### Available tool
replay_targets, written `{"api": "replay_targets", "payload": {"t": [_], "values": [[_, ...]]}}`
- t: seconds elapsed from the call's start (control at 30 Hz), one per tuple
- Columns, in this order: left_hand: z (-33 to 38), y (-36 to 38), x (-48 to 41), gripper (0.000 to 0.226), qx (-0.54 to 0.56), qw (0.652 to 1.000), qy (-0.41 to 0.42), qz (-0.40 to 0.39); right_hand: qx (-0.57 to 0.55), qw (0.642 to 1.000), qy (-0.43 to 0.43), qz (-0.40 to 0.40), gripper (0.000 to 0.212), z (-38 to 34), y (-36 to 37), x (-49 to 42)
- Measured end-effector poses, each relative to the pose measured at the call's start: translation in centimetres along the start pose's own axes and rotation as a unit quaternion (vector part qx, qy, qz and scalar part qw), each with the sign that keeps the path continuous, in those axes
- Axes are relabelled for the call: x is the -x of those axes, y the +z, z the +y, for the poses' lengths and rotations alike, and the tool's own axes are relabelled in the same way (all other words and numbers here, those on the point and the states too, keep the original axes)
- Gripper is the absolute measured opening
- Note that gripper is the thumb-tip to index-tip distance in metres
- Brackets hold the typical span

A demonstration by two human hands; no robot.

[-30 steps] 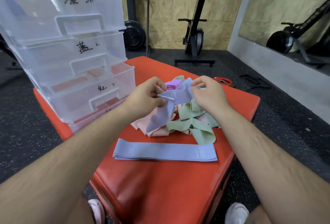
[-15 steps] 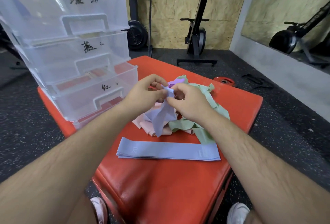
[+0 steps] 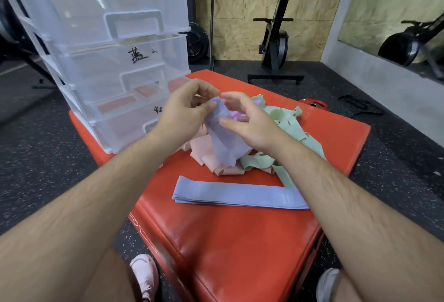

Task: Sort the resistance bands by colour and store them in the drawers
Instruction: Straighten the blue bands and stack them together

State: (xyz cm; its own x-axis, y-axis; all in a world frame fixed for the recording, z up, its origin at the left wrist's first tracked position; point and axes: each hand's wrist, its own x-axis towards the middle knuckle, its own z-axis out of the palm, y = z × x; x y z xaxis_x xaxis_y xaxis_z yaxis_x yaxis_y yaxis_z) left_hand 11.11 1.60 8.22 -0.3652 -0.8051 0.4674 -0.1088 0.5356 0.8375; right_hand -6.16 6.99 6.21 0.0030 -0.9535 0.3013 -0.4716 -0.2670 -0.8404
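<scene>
My left hand (image 3: 185,114) and my right hand (image 3: 247,123) both pinch a lavender-blue band (image 3: 221,138) that hangs folded above the pile. Under it lie pink bands (image 3: 204,155), green bands (image 3: 288,128) and a bit of a bright purple band (image 3: 236,115). Closer to me, several blue bands (image 3: 240,196) lie flat in a neat stack on the red padded box (image 3: 240,241). A clear plastic drawer unit (image 3: 108,49) with three hand-labelled drawers stands at the box's left rear; the bottom drawer is pulled out slightly.
Dark rubber gym floor (image 3: 48,157) surrounds the box. A black exercise machine (image 3: 276,37) stands at the plywood wall behind. A small red weight plate (image 3: 313,104) lies on the floor to the right. My two shoes (image 3: 144,275) show below the box.
My hands have come together from holding the blue band stretched apart. The band now hangs doubled between them, and my right hand has shifted down along it.
</scene>
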Motion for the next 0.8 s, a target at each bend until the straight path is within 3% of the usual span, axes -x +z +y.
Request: {"api": "replay_targets", "payload": {"t": [0.1,0.2,0.37,0.53,0.8], "values": [[0.3,-0.5,0.2,0.027,0.018,1.000,0.016,0.009,-0.035,0.999,0.016,-0.028,0.021,0.2,0.8,-0.3],[0.7,-1.0,0.4,0.028,0.040,0.998,0.019,0.042,0.017,0.999,0.025,-0.036,0.008,0.6,1.3,-0.7],[0.4,-2.3,0.4,0.028,0.076,0.993,-0.003,0.093,0.164,0.979,0.068,-0.103,0.015,1.3,1.0,0.4],[-0.1,-3.5,0.6,0.029,0.089,0.987,-0.021,0.135,0.256,0.954,0.110,-0.114,0.011,2.7,-0.5,1.1],[-1.1,-3.9,1.6,0.028,-0.031,0.985,-0.064,0.154,0.299,0.936,0.160,-0.092,0.035,3.5,-5.5,2.7]]}}
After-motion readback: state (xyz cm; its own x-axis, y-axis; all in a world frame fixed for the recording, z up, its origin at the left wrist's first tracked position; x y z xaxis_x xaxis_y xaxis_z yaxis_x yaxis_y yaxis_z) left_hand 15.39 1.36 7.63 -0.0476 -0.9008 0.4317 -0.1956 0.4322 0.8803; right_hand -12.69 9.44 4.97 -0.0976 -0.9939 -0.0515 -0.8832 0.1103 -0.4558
